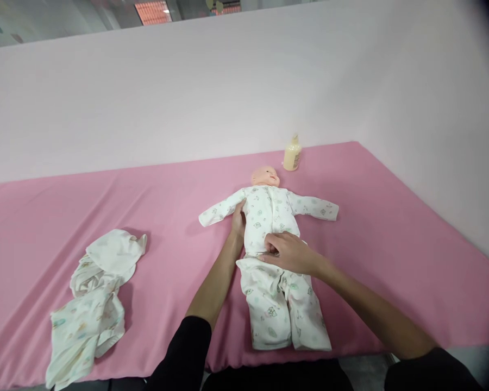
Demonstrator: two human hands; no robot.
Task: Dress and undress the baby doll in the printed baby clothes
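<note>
A baby doll (264, 176) lies on its back, its head at the far end and its face turned to the right. It wears a white printed long-sleeved shirt (257, 217) and matching trousers (269, 312). My left hand (238, 221) holds the side of the doll's torso just below the armpit, with some fingers hidden against it. Across the waist lies my right hand (289, 252), fingers curled at the shirt's lower hem, just above the trouser waistband. The sleeves spread out to both sides, and no doll hands or feet show.
A pink sheet (179, 217) covers the table. Crumpled white printed baby clothes (98, 298) lie at the left. Beyond the doll's head stands a pale yellow pump bottle (292, 156). A pale wall (167, 103) borders the back and right sides.
</note>
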